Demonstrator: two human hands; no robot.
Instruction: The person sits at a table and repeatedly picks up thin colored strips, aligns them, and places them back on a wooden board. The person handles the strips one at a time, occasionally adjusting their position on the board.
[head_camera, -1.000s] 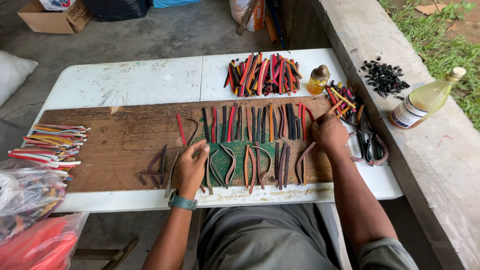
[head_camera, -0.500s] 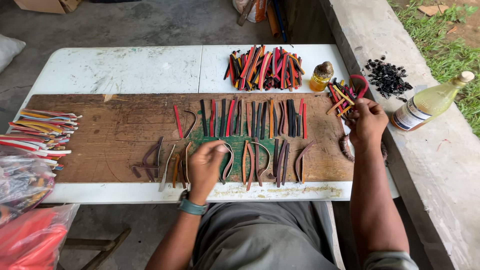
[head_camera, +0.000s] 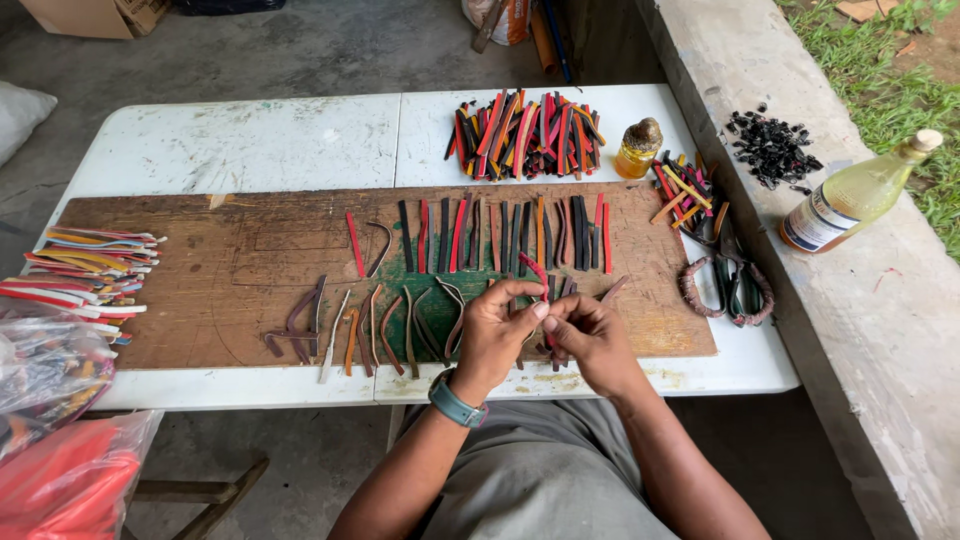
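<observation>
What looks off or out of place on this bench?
Little stands out. The bottle lies tilted on the concrete ledge, near the black bits. The wooden board has a chipped top edge. Both hands hold a red strip.

- We pinch a red strip (head_camera: 536, 272) between our left hand (head_camera: 497, 330) and right hand (head_camera: 590, 335).
- Both hands meet above the wooden board (head_camera: 240, 270).
</observation>
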